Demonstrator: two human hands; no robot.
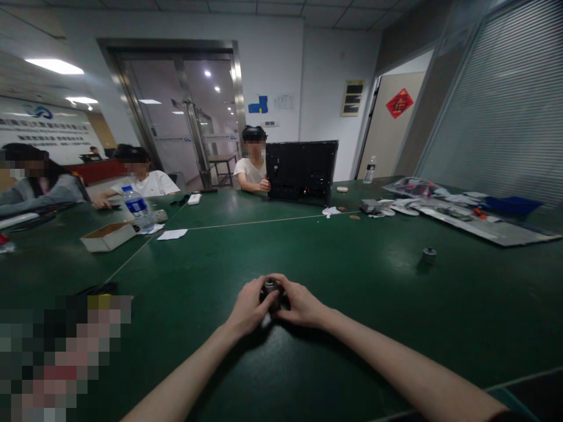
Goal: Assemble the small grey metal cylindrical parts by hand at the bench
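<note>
The single view looks out from the person's head, facing forward and tilted down over the green worktop (378,305). It sits close above the left hand (248,308) and right hand (301,302), low at centre, and its wide field reaches past the far edge to the back wall (272,58).

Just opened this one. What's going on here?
The person wearing the camera holds a small dark metal cylinder cupped between the left hand and right hand, over a dark green tabletop. A small grey metal cylinder stands on the table to the right. Across the table, a seated person in a white T-shirt has a hand on an upright black rectangular panel. Another person in a white T-shirt sits to the left.
</note>
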